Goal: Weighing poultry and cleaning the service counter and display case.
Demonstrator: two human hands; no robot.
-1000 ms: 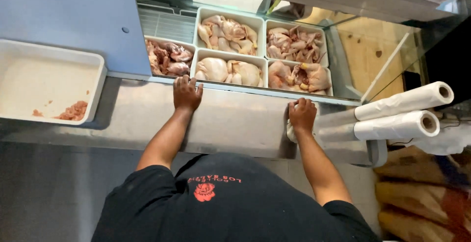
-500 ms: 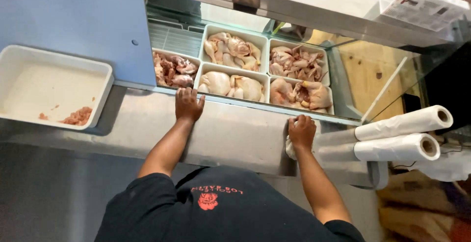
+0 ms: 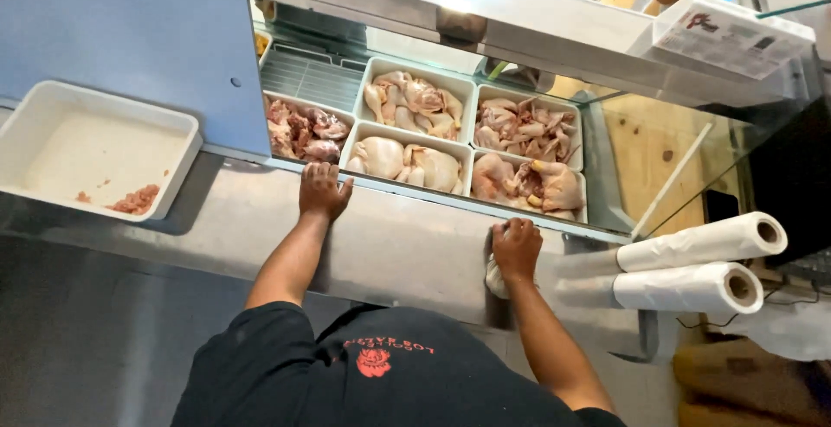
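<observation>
Chicken trays (image 3: 467, 146) behind counter ledge (image 3: 407, 245); tub (image 3: 52, 124) left (nearly bare); bag rolls (image 3: 692, 267) right.

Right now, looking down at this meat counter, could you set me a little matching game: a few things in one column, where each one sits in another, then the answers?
Things:
1. left hand
2. right hand
3. white tray with meat scraps
4. plastic rolls

Places:
A. far right, beside the counter
B. far left, on the steel counter
C. gripping a white cloth at the counter edge
D. flat on the counter, just before the chicken trays

Pairs: 1-D, 2-C, 3-B, 4-A.
</observation>
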